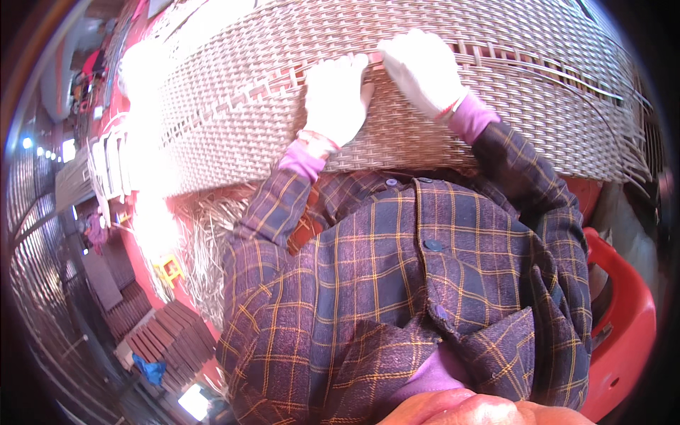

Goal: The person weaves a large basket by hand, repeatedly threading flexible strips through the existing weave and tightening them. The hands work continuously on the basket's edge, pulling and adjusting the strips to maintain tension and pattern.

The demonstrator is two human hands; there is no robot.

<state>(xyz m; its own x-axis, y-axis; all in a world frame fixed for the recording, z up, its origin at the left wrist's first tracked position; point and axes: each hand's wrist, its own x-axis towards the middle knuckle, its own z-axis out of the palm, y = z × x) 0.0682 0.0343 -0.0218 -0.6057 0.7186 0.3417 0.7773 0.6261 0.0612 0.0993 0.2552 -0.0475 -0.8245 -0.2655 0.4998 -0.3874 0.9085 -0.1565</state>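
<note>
The woven panel (397, 131) looks like ridged, rough-textured plastic wicker with a slight sheen. White gloves (333, 103) look like matt knitted cloth; the plaid jacket (354, 262) is soft, matt woven fabric. The red chair (634, 319) is smooth, glossy plastic.

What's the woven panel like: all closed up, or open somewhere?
Partly open: the woven panel has a long gap in its weave, with red showing through.
</note>
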